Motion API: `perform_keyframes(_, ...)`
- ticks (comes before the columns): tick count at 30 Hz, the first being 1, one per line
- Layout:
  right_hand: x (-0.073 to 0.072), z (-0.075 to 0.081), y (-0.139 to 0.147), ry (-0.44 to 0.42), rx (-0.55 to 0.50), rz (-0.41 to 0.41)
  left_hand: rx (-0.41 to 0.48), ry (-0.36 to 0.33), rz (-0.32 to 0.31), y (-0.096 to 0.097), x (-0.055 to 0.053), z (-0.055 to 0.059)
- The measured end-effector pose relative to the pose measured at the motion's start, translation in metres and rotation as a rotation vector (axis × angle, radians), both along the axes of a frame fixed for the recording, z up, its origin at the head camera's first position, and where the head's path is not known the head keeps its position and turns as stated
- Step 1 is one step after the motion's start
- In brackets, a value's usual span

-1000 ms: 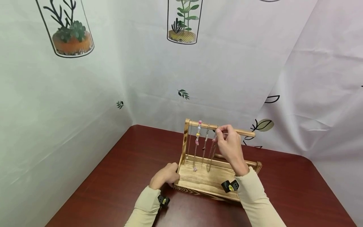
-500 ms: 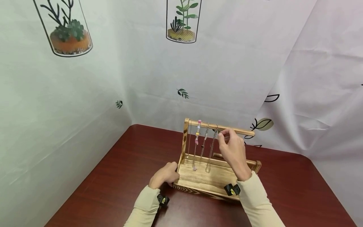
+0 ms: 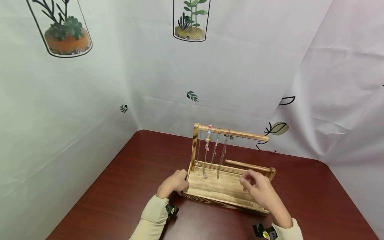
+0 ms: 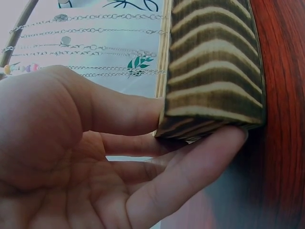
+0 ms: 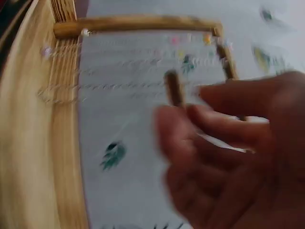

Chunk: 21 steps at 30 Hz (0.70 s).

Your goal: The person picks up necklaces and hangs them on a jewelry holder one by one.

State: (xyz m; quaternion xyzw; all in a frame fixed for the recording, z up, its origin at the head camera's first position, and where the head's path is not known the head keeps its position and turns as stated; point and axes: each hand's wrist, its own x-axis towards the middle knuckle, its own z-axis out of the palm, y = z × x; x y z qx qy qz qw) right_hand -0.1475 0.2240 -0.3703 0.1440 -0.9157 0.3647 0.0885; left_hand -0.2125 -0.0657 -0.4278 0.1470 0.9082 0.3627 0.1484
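A wooden jewelry stand (image 3: 210,196) with a tray base and an upper bar (image 3: 246,135) stands on the table. From the bar's left half hang several necklaces: a thin chain, a beaded necklace (image 3: 207,144) with pink and yellow beads, and silver chains (image 3: 223,150) beside it. My left hand (image 3: 174,182) grips the tray's left front corner; in the left wrist view its thumb and fingers (image 4: 190,179) pinch the striped wooden wall (image 4: 214,62). Over the tray's right part is my right hand (image 3: 260,190), fingers loosely bent, holding nothing. It is blurred in the right wrist view.
A lower wooden rod (image 3: 247,165) runs along the tray's back right. Something small and curved, too small to identify, lies at the tray's right end. The dark red table (image 3: 126,166) meets white printed cloth (image 3: 156,113) behind and at the sides.
My right hand has left the rightmost silver chain, which now hangs by itself, and has moved down and right over the tray. The left hand keeps its grip on the corner.
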Motion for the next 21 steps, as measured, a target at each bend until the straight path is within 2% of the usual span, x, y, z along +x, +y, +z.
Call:
perform_keyframes(3,0.002,-0.01,0.017,-0.142,0.126,0.054,-0.002,0.011,-0.003,0.001,0.0,-0.001)
perform_keyframes(6,0.0,-0.02,0.029,-0.203,0.208,0.038,-0.005,0.017,-0.008,0.002,-0.001,-0.002)
perform_keyframes(13,-0.007,-0.051,0.037,-0.264,0.307,-0.063,-0.008,0.014,-0.016,0.001,-0.002,-0.003)
perform_keyframes(18,-0.009,-0.057,0.032,-0.289,0.386,-0.159,0.019,0.011,-0.021,-0.001,-0.003,-0.003)
perform_keyframes(21,-0.01,-0.06,0.03,-0.279,0.42,-0.184,0.029,0.009,-0.026,-0.001,-0.004,-0.003)
